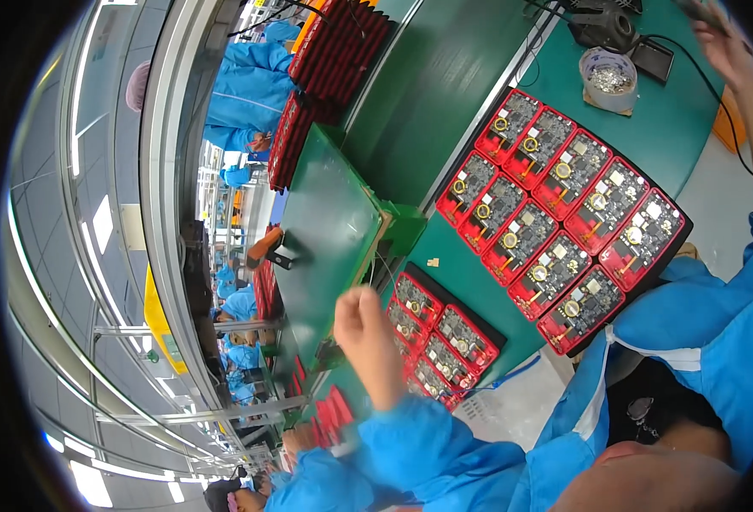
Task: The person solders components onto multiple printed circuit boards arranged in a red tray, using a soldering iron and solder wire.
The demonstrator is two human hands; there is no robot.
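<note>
My left hand (366, 341) is raised over the workbench, its fingers curled together and slightly blurred. Whether they pinch something small is hidden. Beside it lies a smaller black tray of red cases with circuit boards (457, 337). Far off at the upper right, my right hand (730, 55) closes around a dark, long object (699, 12), cut off by the picture's rim and too unclear to name. Between the hands sits a larger black tray (682, 230), filled with red cases holding circuit boards (577, 175), several with yellow rings.
A white tub (608, 81) of small metal parts stands near a black device (602, 27) with cables. Beyond the trays runs a green conveyor belt (432, 85). A green panel (330, 230) rises left of my left hand. Red trays (342, 47) are stacked by a co-worker in blue (249, 94).
</note>
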